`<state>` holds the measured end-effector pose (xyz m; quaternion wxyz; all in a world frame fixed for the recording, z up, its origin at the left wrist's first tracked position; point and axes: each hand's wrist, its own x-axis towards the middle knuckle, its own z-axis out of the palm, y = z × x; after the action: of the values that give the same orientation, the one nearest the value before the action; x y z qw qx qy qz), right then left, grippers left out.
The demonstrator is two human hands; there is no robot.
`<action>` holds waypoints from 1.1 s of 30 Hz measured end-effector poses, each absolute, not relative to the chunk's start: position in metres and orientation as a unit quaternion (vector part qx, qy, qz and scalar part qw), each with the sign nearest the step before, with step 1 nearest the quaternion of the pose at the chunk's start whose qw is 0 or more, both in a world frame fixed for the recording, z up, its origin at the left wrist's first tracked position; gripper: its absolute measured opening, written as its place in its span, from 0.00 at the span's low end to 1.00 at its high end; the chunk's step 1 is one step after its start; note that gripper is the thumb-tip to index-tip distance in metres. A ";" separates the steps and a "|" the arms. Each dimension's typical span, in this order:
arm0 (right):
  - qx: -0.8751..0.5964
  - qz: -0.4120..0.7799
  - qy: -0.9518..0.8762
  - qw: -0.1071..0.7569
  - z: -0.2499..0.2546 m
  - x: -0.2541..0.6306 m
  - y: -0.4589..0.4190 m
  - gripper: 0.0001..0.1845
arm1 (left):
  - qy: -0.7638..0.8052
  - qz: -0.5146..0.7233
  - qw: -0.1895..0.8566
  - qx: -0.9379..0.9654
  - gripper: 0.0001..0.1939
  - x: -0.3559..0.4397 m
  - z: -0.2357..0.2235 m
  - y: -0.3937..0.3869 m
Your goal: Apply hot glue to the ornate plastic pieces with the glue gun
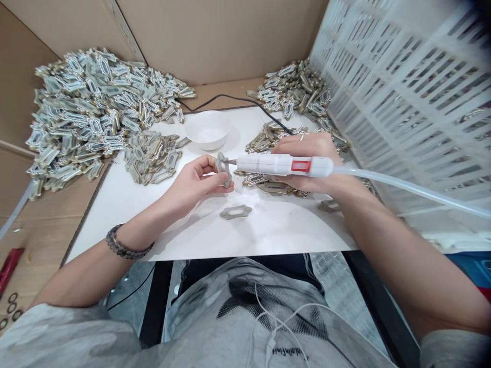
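Note:
Between the thumb and fingers of my left hand a small grey frame-shaped plate is pinched, tilted up on edge. My right hand is wrapped round a white pen-shaped tool with a red window on its body. The tool's thin metal tip meets the upper part of the plate, or lies just in front of it; I cannot tell which. A clear hose runs from the tool's rear to the right. Below my hands, a similar loose plate lies flat on the white board.
A white bowl stands behind my left hand. Large heaps of plates fill the back left, with a smaller pile in front. More plates lie at the back right, beside a white slatted crate. A black cable crosses the back.

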<state>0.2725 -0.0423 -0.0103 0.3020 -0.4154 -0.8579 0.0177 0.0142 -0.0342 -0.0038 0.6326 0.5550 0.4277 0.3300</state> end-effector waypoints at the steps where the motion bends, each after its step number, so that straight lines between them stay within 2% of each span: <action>1: -0.413 0.019 -0.858 0.304 -0.011 0.273 -0.042 0.10 | 0.427 0.328 0.633 0.557 0.13 0.014 -0.003 -0.034; 15: -0.431 -0.008 -0.857 0.284 -0.014 0.273 -0.040 0.15 | 0.417 0.323 0.638 0.560 0.13 0.013 -0.005 -0.035; 22: -0.442 -0.020 -0.841 0.311 -0.014 0.268 -0.043 0.15 | 0.416 0.328 0.651 0.543 0.13 0.014 -0.003 -0.035; 33: -0.422 0.008 -0.847 0.324 -0.008 0.265 -0.046 0.10 | 0.428 0.315 0.710 0.462 0.07 0.017 0.003 -0.034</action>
<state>0.2653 -0.0465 -0.0084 0.3238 -0.4216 -0.8470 0.0083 0.0166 -0.0345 0.0027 0.7100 0.4617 0.4281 0.3152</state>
